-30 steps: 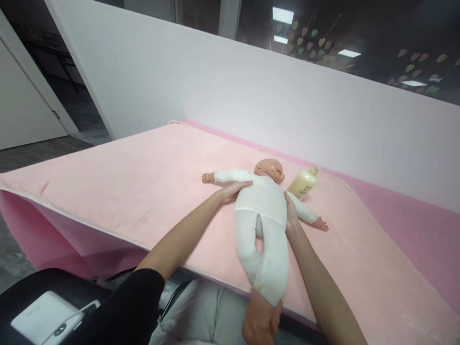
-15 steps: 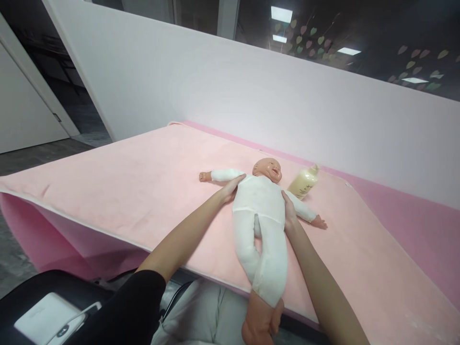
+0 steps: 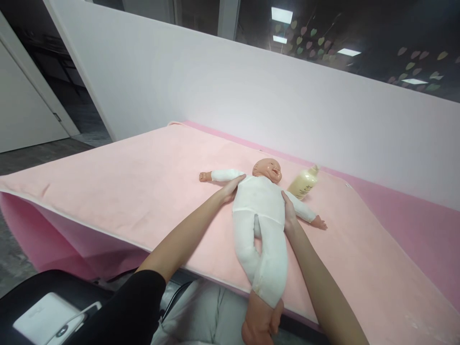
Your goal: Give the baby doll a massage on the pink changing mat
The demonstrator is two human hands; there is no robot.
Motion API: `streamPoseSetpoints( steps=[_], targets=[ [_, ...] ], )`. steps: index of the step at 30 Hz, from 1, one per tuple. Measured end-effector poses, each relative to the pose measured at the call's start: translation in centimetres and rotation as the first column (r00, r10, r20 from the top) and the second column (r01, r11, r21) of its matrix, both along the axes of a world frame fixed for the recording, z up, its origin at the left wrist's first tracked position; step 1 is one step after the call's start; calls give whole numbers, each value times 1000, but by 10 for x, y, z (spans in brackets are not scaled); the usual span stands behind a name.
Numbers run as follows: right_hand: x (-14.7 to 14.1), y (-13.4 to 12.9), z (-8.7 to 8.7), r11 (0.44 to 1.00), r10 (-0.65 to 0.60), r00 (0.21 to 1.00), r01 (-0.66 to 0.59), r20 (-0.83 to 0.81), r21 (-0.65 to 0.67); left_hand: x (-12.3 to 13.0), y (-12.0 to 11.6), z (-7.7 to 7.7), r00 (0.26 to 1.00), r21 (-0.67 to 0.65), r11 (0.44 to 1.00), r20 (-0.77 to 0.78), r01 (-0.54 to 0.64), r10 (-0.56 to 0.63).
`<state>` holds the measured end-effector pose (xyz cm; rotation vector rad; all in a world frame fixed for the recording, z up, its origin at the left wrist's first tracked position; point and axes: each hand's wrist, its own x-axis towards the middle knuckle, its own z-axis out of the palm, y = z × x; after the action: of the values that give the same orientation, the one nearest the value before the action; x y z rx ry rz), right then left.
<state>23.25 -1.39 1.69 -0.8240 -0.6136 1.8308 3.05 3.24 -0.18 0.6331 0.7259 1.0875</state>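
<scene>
While 2 hands [image 3: 233,189] [image 3: 290,214] hold 1 doll [image 3: 260,197], 1 btl [image 3: 303,183] is nr.

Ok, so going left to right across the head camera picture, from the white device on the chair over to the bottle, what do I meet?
The white device, the doll's fist, the person's left hand, the doll's head, then the pale yellow bottle.
</scene>
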Motion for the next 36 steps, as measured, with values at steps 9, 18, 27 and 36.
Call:
streamPoseSetpoints(
  steps=[9, 18, 27, 36],
  targets=[
    [-2, -2, 1, 1000, -1, 1000, 1, -17, 3, 0, -1, 1, 1000, 3, 1000, 10, 4, -4],
    [4, 11, -9, 996, -78, 997, 79, 22, -52, 1, -1, 2, 1000, -1, 1000, 3, -3, 3],
    [5, 12, -11, 994, -100, 995, 101, 30, -41, 1, -5, 6, 1000, 6, 1000, -10, 4, -4],
    [3, 11, -9, 994, -92, 995, 94, 42, -53, 0, 0, 1, 1000, 11, 1000, -1, 16, -16]
  ],
)
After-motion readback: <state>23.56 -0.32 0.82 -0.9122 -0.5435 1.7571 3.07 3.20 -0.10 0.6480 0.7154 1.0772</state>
